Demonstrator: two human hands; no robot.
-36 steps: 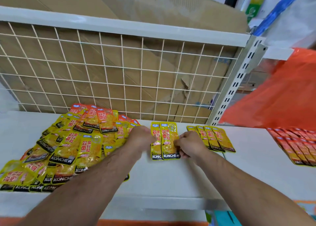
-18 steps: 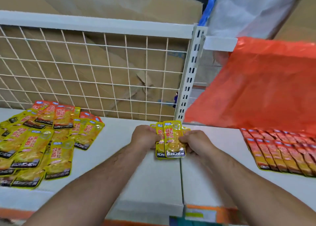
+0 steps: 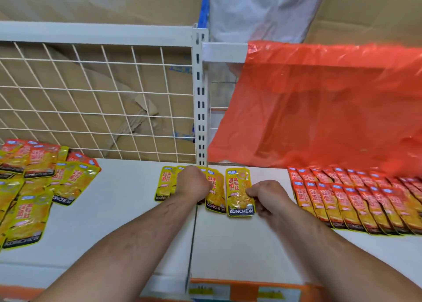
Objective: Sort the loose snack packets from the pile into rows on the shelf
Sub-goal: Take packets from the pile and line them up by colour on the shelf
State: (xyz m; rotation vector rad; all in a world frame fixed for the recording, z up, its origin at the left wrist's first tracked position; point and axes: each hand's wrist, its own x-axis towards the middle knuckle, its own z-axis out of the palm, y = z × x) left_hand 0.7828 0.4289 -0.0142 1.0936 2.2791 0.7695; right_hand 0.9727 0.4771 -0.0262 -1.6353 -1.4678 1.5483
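A loose pile of yellow and red KONCHEW snack packets [image 3: 32, 183] lies at the left of the white shelf [image 3: 127, 210]. At the shelf's middle, a short row of yellow packets [image 3: 164, 184] lies flat. My left hand [image 3: 194, 184] rests closed on this row, pressing a yellow packet [image 3: 215, 194] at its right end. My right hand [image 3: 268, 195] pinches the right edge of a single yellow packet [image 3: 238, 192], held just right of the row. A tidy row of red packets [image 3: 356, 201] fills the right of the shelf.
A white wire grid back panel [image 3: 96, 100] and a slotted upright post [image 3: 200, 96] stand behind the shelf, with cardboard beyond. A red plastic bag [image 3: 319, 105] hangs over the right section. Orange price strips [image 3: 246, 290] run along the front edge.
The view and both hands shifted right from the pile to the yellow row by the post. My right hand has drawn one yellow packet off to the right of the stack.
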